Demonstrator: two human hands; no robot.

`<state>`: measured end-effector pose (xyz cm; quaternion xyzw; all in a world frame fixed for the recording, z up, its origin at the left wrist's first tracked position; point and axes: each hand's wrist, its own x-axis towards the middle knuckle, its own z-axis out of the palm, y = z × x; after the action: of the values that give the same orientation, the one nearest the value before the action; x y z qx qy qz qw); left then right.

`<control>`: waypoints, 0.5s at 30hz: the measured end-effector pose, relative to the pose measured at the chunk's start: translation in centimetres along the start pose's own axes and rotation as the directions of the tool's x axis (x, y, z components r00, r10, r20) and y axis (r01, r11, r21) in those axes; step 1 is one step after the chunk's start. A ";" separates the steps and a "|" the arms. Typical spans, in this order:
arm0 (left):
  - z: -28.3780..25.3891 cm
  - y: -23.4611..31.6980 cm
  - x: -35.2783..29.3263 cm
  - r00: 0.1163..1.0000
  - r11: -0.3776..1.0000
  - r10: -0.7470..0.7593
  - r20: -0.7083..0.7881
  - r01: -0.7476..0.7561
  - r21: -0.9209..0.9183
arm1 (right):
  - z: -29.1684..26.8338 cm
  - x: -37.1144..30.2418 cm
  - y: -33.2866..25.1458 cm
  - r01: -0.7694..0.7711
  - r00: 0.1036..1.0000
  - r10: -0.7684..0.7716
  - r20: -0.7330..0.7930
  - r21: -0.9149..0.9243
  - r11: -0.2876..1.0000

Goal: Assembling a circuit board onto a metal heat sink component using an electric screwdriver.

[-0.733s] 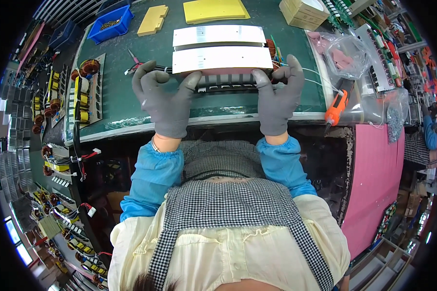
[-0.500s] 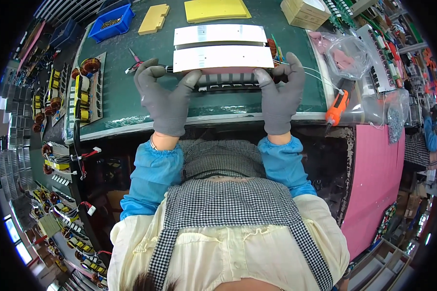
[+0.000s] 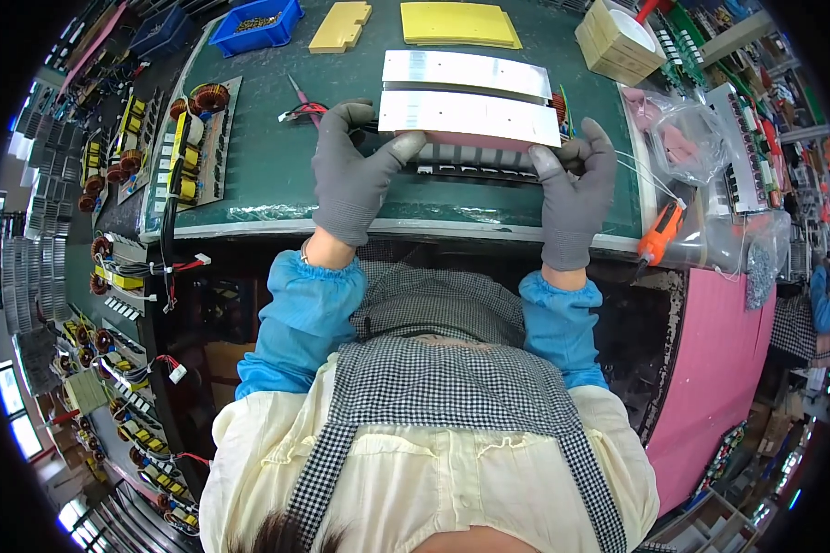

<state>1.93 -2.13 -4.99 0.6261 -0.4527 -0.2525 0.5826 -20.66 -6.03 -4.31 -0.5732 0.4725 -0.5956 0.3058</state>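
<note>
Two long silver metal plates (image 3: 466,112) lie side by side over a circuit board, most of which they cover. A dark strip with pale blocks shows beneath their near edge, and a copper coil (image 3: 557,106) peeks out at the right end. My left hand (image 3: 355,175), in a grey glove, grips the left end of the plated circuit board, thumb on the near edge. At the right end, my gloved right hand (image 3: 576,189) holds it likewise with the thumb in front; its other fingers are curled and partly hidden. Wires run out at both ends.
Left on the green bench (image 3: 277,184) are coil-bearing boards (image 3: 189,143) and a pink-handled tool (image 3: 304,97). Behind stand a blue screw bin (image 3: 258,35), yellow sheets (image 3: 456,25) and a wooden box (image 3: 618,46). An orange electric screwdriver (image 3: 662,230) lies right, near plastic bags (image 3: 692,143).
The whole view has shifted, so bench, hands and plated board sit further right in the picture and are slightly tilted. Both hands keep their hold; the board stays put on the bench.
</note>
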 end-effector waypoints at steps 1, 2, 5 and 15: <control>0.0 -0.1 0.1 0.996 0.993 -0.074 0.046 0.078 -0.094 | 0.0 0.0 0.0 -0.014 1.000 0.014 -0.005 0.000 1.000; -0.1 -0.1 0.1 0.996 0.994 -0.066 0.053 0.071 -0.089 | 0.0 0.0 0.1 0.000 1.000 0.000 -0.005 -0.013 1.000; -0.1 0.0 0.2 0.998 0.996 -0.038 0.051 0.042 -0.081 | -0.1 0.0 0.3 -0.024 1.000 0.025 -0.004 0.056 0.998; -0.3 -0.2 0.5 0.992 0.982 -0.076 0.100 0.092 -0.166 | -0.6 0.2 0.6 0.006 1.000 -0.006 0.021 -0.036 0.999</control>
<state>2.45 -2.46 -5.06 0.5801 -0.4292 -0.3438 0.6009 -21.42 -6.34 -4.75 -0.5861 0.4781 -0.5820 0.2986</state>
